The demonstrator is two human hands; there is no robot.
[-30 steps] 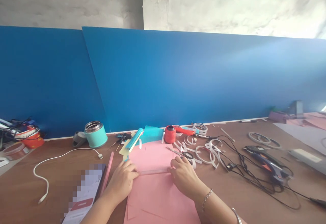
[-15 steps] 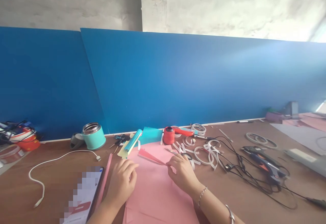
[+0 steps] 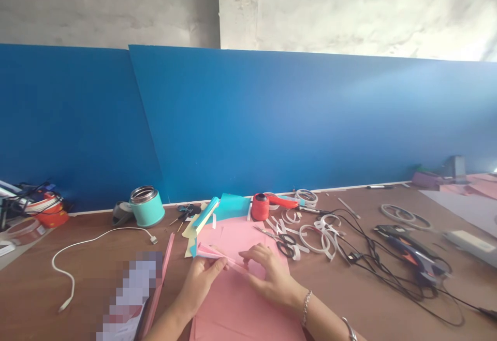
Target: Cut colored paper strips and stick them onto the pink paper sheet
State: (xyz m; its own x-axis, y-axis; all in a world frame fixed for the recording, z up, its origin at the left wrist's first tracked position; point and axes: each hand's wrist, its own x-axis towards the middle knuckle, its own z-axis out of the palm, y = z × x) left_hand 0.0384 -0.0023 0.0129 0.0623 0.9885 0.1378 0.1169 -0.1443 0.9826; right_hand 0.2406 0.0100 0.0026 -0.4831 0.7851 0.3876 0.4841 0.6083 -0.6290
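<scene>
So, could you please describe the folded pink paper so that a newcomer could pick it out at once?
Below the blue partition, find the brown table and the pink sheets lying on it. Over them, the left hand pinches the folded pink paper. Unlike those broad, flat sheets, it is narrow and held up.

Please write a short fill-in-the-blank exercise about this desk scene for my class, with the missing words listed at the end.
1. The folded strip pinched by the left hand is coloured ____.
2. The chain bracelet is worn on the person's ____ wrist.
3. The open turquoise container stands nearer to the person's ____ hand.
4. The partition standing behind the table is coloured ____.

Missing words: pink; right; left; blue.
</scene>
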